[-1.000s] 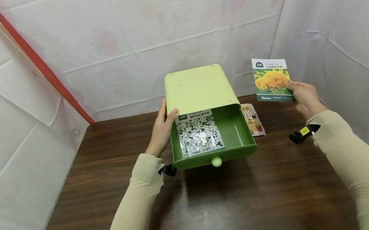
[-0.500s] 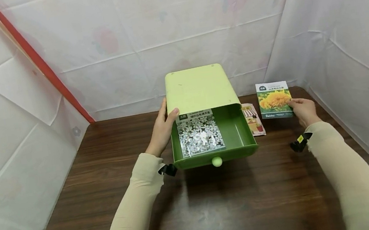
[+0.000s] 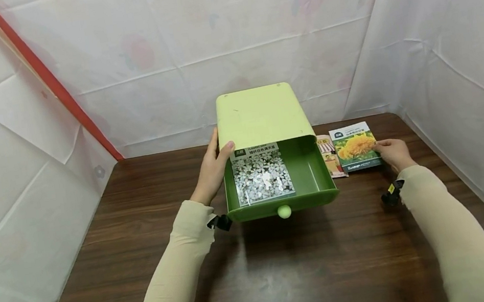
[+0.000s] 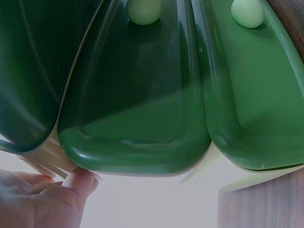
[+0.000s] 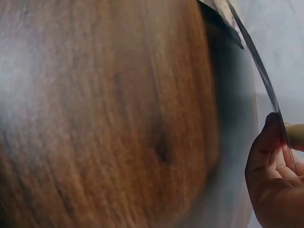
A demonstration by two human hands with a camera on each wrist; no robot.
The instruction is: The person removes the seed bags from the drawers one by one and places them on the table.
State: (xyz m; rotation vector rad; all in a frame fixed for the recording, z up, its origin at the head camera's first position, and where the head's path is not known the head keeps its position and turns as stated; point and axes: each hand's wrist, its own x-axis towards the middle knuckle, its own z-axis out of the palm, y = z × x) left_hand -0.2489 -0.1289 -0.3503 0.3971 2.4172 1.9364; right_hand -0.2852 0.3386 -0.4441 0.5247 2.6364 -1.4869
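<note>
A light green drawer cabinet (image 3: 260, 115) stands mid-table, its dark green top drawer (image 3: 309, 170) pulled out. Inside lies a seed packet with white flowers (image 3: 261, 176), on the drawer's left side. My left hand (image 3: 212, 168) rests against the cabinet's left side, fingers extended and thumb by the upper front edge. Between thumb and fingers, my right hand (image 3: 393, 151) pinches the lower right edge of a seed packet with a yellow flower (image 3: 355, 146). That packet shows edge-on above my right hand (image 5: 278, 175) in the right wrist view.
A pinkish packet (image 3: 332, 159) lies right of the cabinet, partly hidden by it and right beside the yellow-flower packet. Lower drawers with round knobs (image 4: 144, 10) show in the left wrist view. White sheeting (image 3: 225, 29) surrounds the dark wooden table (image 3: 310, 270).
My right hand has brought the yellow-flower packet down and left, from raised in the air to beside the pinkish packet. My left hand and the drawer have kept their places.
</note>
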